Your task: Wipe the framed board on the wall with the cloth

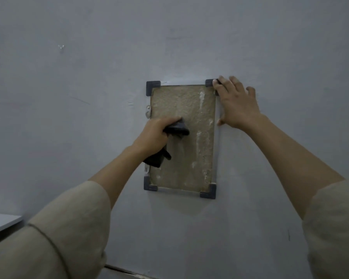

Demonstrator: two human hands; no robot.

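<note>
Hanging on grey wall: 1 framed board, tan face, 4 dark corner caps. Left hand clenched around dark cloth, pressed to board's left-centre. Right hand flat, fingers spread, against frame's upper right edge.

No readable text, label, brand, number or sign appears on anything in view.
</note>
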